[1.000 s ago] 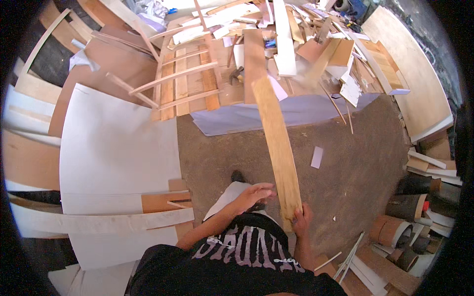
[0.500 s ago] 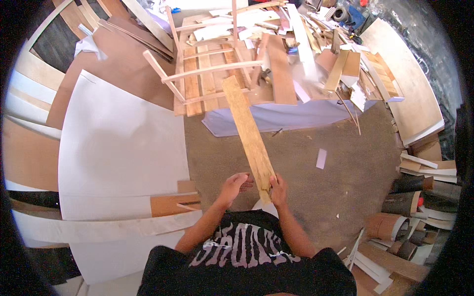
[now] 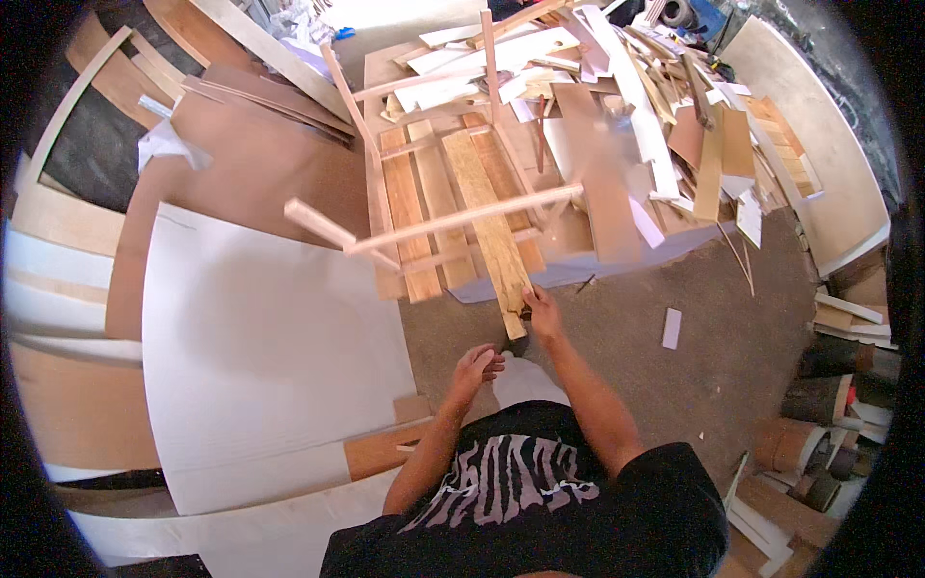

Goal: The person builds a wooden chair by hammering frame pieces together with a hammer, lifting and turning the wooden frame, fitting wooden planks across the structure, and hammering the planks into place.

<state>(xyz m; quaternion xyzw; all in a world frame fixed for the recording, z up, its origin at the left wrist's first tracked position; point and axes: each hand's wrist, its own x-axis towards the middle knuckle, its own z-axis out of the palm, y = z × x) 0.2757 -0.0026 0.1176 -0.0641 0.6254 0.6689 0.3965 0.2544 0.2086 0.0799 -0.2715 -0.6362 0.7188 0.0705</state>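
A long yellowish wooden plank point(image 3: 499, 252) is gripped near its closest end by my right hand point(image 3: 542, 314). Its far part runs in under the upper bar of a pale wooden frame point(image 3: 424, 234), among other planks point(image 3: 412, 207) that lie there side by side. My left hand point(image 3: 476, 372) hovers just in front of my shirt, close to the plank's near end but apart from it. Its fingers are loosely bent and hold nothing that I can see.
The frame stands on a low work table point(image 3: 381, 67) with a heap of offcuts point(image 3: 665, 116) at its right. To my left leans a big white sheet point(image 3: 279, 318). A small pale piece point(image 3: 672, 328) lies on the brown floor, and rolls and scraps point(image 3: 785, 443) crowd the right side.
My right hand has moved forward with the plank, whose far end has gone from in front of the frame to inside it. My left hand stays back near my body.
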